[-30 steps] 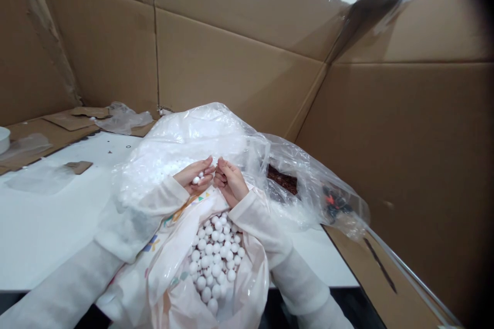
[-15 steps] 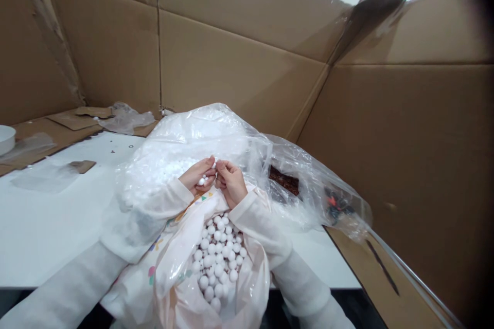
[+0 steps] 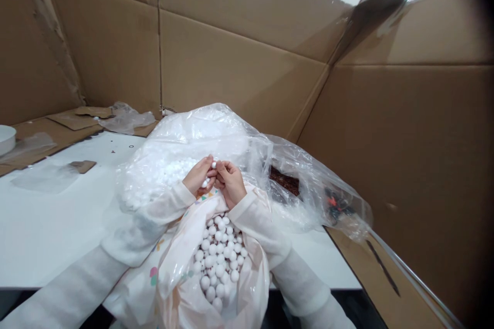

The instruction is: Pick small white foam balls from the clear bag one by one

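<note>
My left hand (image 3: 199, 175) is closed around several small white balls (image 3: 206, 183), which show between its fingers. Another small white ball (image 3: 214, 165) sits at its fingertips, between the two hands. My right hand (image 3: 230, 181) touches the left one, its thumb and fingers pinched at that ball. Below the hands, close to my body, an open pinkish plastic bag (image 3: 175, 267) holds many white balls (image 3: 219, 259). Behind the hands lies a large clear bag (image 3: 208, 126) filled with small white pieces.
Clear plastic (image 3: 309, 175) stretches right over brown material (image 3: 284, 181) and a dark and red object (image 3: 337, 203). Cardboard scraps (image 3: 83, 166) and thin film lie left on the white table (image 3: 34, 226). A white bowl (image 3: 5, 140) stands far left. Cardboard walls (image 3: 239, 56) surround the table.
My left hand has shifted very slightly right, and the ball between the fingertips shows more clearly. The pinkish bag has moved a little.
</note>
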Demonstrator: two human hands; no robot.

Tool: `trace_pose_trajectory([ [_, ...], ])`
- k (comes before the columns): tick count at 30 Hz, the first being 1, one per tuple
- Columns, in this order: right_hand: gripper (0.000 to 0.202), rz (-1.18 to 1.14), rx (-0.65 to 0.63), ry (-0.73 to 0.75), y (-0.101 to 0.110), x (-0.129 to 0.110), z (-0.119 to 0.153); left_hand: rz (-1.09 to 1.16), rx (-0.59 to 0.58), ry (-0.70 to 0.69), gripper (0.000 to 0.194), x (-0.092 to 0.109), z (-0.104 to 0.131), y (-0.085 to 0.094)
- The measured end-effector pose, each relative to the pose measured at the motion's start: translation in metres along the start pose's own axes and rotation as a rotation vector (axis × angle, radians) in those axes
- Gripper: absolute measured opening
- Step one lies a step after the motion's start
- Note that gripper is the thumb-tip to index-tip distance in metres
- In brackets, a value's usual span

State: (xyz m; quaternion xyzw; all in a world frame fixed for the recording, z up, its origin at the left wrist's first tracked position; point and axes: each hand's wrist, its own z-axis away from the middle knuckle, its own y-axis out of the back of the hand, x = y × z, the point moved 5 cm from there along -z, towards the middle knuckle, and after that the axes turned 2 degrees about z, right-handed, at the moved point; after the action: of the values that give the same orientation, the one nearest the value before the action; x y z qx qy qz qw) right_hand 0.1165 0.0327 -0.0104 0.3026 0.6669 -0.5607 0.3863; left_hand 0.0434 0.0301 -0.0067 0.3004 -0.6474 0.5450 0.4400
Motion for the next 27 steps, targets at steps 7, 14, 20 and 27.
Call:
trace_pose_trajectory([
  [7, 0.036, -0.047, -0.029, 0.003, 0.002, -0.003, -0.001, 0.05, -0.102, -0.103, 0.032, 0.001, -0.001, -0.003],
  [14, 0.035, -0.052, -0.036, 0.033, 0.001, -0.004, -0.001, 0.046, -0.148, -0.166, 0.034, 0.005, 0.003, -0.007],
  [20, 0.039, -0.033, -0.032, 0.053, 0.002, -0.005, -0.001, 0.013, -0.16, -0.183, 0.036, 0.008, 0.007, -0.011],
  [27, 0.038, -0.031, -0.052, 0.071, 0.001, -0.004, 0.0, 0.028, -0.116, -0.179, 0.038, 0.01, 0.009, -0.014],
])
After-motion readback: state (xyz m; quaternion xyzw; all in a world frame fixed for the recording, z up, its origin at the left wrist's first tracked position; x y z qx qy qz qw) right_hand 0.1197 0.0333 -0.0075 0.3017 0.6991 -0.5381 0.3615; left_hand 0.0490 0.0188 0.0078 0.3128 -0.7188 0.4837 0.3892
